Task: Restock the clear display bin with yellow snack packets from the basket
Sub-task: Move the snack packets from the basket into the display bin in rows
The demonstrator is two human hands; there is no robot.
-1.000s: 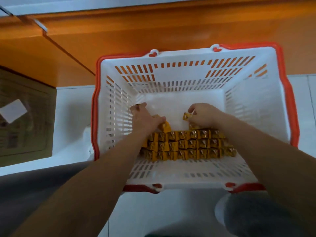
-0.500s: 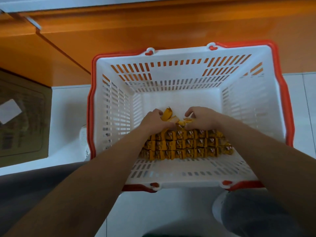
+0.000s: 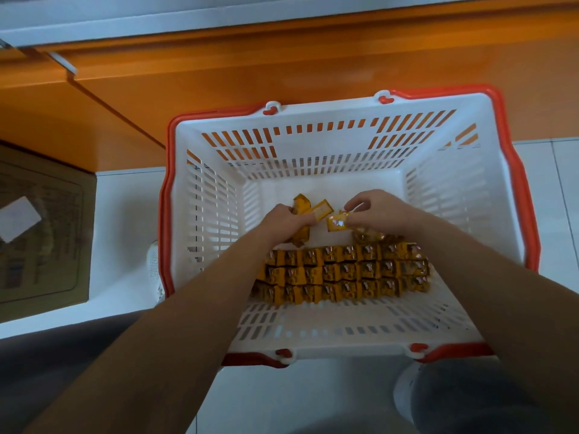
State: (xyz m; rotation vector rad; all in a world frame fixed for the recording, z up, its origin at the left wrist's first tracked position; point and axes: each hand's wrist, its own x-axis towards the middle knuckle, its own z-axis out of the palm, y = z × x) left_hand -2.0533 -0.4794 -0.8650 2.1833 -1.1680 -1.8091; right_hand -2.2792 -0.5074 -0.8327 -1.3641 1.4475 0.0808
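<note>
Inside the basket point(image 3: 329, 120), left hand point(image 3: 282, 222) clutches a bunch of packets point(image 3: 322, 210), right hand point(image 3: 377, 211) pinches a single packet point(image 3: 336, 223), and that overfull grip could spill some lifting out.

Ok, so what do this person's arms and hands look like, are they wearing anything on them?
Both are bare. The left hand and right hand have no gloves, and I see no rings, watch or bracelet. The left forearm and right forearm show no sleeve up to the frame's edge.
</note>
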